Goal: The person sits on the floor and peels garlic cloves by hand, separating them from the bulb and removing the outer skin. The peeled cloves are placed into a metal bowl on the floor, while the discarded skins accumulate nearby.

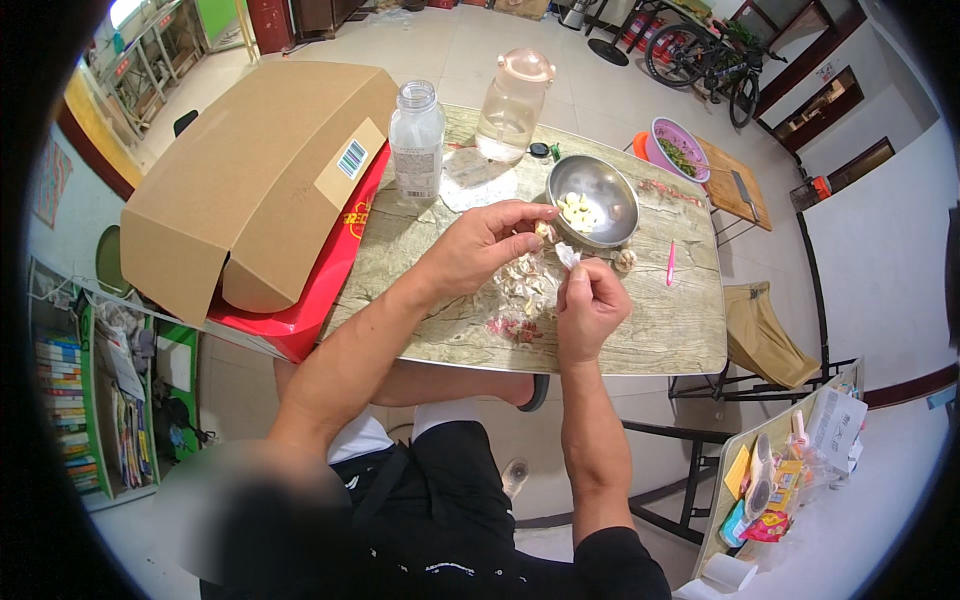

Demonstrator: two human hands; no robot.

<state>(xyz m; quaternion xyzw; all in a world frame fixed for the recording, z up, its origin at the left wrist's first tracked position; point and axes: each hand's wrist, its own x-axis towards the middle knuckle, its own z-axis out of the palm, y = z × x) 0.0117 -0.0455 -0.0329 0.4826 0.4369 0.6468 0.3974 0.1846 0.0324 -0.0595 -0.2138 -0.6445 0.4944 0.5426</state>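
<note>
Over the middle of the table, my left hand (492, 243) pinches a partly peeled garlic bulb (545, 232) between thumb and fingers. Close beside it, my right hand (592, 305) is closed on a pale strip of garlic skin (568, 254). Just beyond both hands stands a steel bowl (618, 205) with several peeled garlic cloves (579, 212) inside. Beneath the hands lies a scattered heap of garlic skins (525, 285). Another garlic bulb (625, 260) rests against the bowl's near right side.
A large cardboard box (250, 170) on a red box (300, 325) takes up the left side. An open clear bottle (417, 145) and a lidded water jug (510, 110) stand at the back. A pink pen-like object (671, 263) lies right; a purple basin (662, 140) of greens sits beyond.
</note>
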